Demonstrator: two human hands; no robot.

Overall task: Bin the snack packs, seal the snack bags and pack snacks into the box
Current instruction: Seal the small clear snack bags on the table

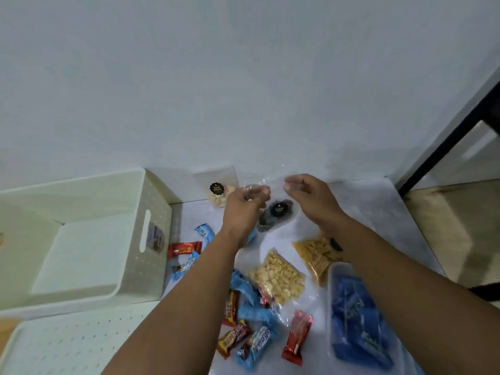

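Note:
My left hand (244, 203) and my right hand (311, 197) pinch the top edge of a clear bag (274, 215) of dark snacks with a black label, held up above the white table near the wall. A clear bag of pastel snacks (220, 194) leans on the wall behind my left hand. On the table lie a bag of yellow crackers (277, 277), a bag of orange sticks (315, 254) and several red and blue snack packs (250, 328). A cream box (151, 212) stands open at the left.
A clear container (335, 269) with blue packs stands at the right under my right forearm. A cream perforated lid (62, 345) lies at the lower left. A dark table leg (446, 142) and wooden floor are at the right, past the table edge.

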